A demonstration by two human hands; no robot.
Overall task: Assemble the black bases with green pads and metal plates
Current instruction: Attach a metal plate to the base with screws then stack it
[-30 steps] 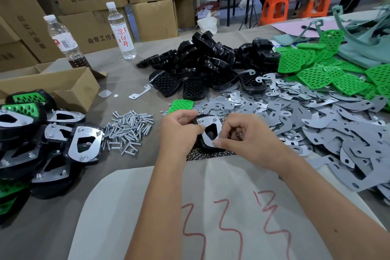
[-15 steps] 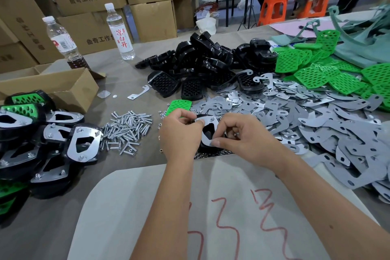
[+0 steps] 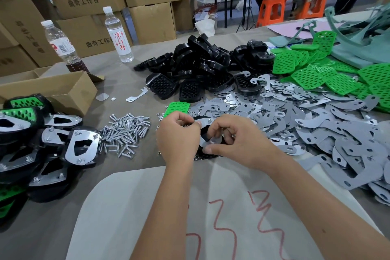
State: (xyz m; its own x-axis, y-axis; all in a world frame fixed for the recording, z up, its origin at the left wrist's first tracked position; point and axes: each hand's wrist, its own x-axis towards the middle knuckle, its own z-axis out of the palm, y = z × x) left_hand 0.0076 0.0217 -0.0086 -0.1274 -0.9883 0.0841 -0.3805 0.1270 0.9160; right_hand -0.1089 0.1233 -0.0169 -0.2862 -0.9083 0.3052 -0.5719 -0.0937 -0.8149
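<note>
Near the front edge of the grey-covered desk point(image 3: 42, 228), the left hand point(image 3: 178, 139) pinched the rim of a black plastic base point(image 3: 203, 132), fingers clamped to steady it. The right hand point(image 3: 236, 143) pressed a shiny cut-out metal plate point(image 3: 207, 140) onto it, fingertips closed on the plate's near end, probably seating a fastener. Loose silver screws point(image 3: 124, 131) lay just left, within reach. Finished black-and-green assemblies point(image 3: 42, 143) were stacked at the left edge, out of the way.

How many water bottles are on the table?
2. One water bottle stands at the far left behind the open cardboard box; the other bottle, with red writing, stands further right, near the black bases.
</note>
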